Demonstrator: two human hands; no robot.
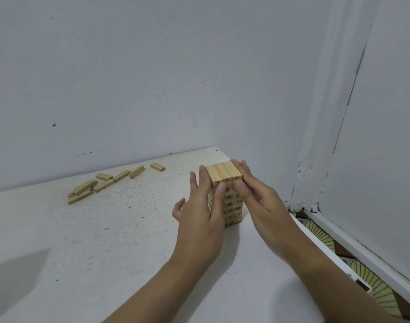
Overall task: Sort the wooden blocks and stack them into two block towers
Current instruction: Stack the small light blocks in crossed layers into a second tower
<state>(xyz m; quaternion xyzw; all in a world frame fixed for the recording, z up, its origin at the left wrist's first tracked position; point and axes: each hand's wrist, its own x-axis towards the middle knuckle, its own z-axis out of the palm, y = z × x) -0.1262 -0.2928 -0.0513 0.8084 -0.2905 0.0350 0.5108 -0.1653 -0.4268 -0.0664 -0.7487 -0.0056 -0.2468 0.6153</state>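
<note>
**Tower pressed between two flat hands**

Our left hand lays straight fingers against the tower's left side. Our right hand presses along its right side, thumb on the numbered front. The tower stands upright near the table's far right corner. Loose blocks lie scattered well apart, by the wall.

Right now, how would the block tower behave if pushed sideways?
The block tower would likely tip or shed layers, being tall, narrow and loosely stacked. Left hand and right hand pressing its sides suggest it shifts easily. The wood looks stiff.
</note>
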